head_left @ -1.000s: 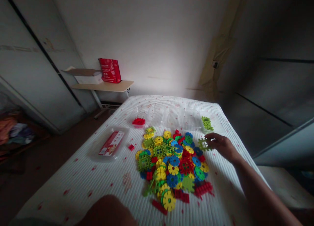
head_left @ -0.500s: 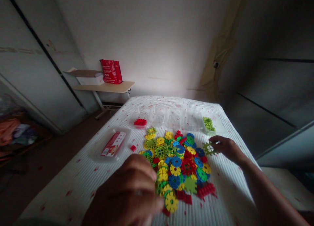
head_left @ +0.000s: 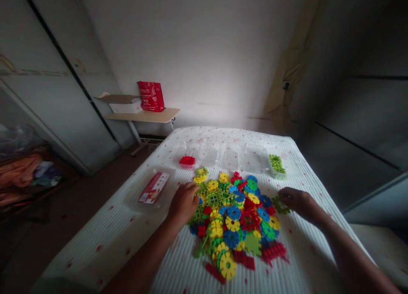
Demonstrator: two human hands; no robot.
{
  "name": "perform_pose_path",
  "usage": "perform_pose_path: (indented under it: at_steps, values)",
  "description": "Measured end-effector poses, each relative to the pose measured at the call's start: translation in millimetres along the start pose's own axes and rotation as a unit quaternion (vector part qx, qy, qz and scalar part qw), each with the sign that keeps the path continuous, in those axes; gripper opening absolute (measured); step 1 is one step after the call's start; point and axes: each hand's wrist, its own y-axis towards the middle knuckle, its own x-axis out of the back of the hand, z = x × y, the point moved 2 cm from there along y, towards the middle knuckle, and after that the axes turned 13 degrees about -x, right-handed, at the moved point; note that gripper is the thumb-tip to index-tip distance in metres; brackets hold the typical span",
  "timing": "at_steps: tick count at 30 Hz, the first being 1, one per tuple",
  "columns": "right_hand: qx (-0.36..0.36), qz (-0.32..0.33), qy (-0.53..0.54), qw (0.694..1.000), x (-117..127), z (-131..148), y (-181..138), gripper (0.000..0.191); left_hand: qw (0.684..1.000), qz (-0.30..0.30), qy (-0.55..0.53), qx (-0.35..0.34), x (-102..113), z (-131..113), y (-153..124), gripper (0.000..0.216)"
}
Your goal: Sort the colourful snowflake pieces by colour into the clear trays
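Left hand [head_left: 184,202] has swung forward from the near foreground to the left edge of the plastic building-piece pile [head_left: 233,213], fingers curled at a light-green tile [head_left: 202,189]; whether it grips is unclear. Right hand [head_left: 298,199] pinches a green window-frame tile [head_left: 280,206] by its rim, fingertips nearly together, probably because it is thin, near the green-filled tub [head_left: 278,175], apparently placed within easy reach.

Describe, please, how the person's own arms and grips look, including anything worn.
The bare human left grip and right grip wear no gloves. The left forearm and right forearm taper to bare wrists, no sleeve or watch visible. Rings cannot be made out.
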Motion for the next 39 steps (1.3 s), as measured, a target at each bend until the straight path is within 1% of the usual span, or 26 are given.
perform_pose_path:
  at_steps: [5,10,12,16,20,23,26,32,35,39]
  values:
    - [0.008,-0.006,-0.018,1.0,-2,-1,1,0.026,1.0,0.018,0.017,-0.01,3,-10,5,0.025]
    - [0.016,-0.014,-0.02,1.0,-3,-2,1,0.027,0.998,-0.002,0.051,-0.038,10,-15,28,0.033]
    - [0.019,-0.013,-0.024,0.999,-5,-3,1,0.027,0.997,0.017,0.067,-0.041,8,-14,39,0.039]
    - [0.021,-0.014,-0.035,0.999,-6,-4,2,0.027,0.992,0.085,0.097,0.0,-2,-7,51,0.048]
    - [0.019,-0.014,-0.039,0.999,-6,-5,3,0.026,0.988,0.13,0.081,0.008,-8,-1,50,0.042]
    - [0.023,-0.013,-0.04,0.999,-7,-7,3,0.027,0.988,0.138,0.068,-0.01,-10,3,48,0.039]
    - [0.02,-0.013,-0.039,0.999,-7,-8,3,0.027,0.988,0.135,0.073,-0.031,-8,5,48,0.037]
    - [0.014,-0.009,-0.027,1.0,-7,-6,2,0.027,0.99,0.122,0.053,-0.041,-4,5,44,0.036]
    - [0.007,-0.017,-0.021,1.0,-7,-7,3,0.026,0.995,0.084,0.014,-0.045,-5,8,43,0.04]
    - [0.011,-0.015,-0.016,1.0,-9,-9,4,0.025,0.997,0.008,-0.067,-0.026,-10,20,41,0.042]
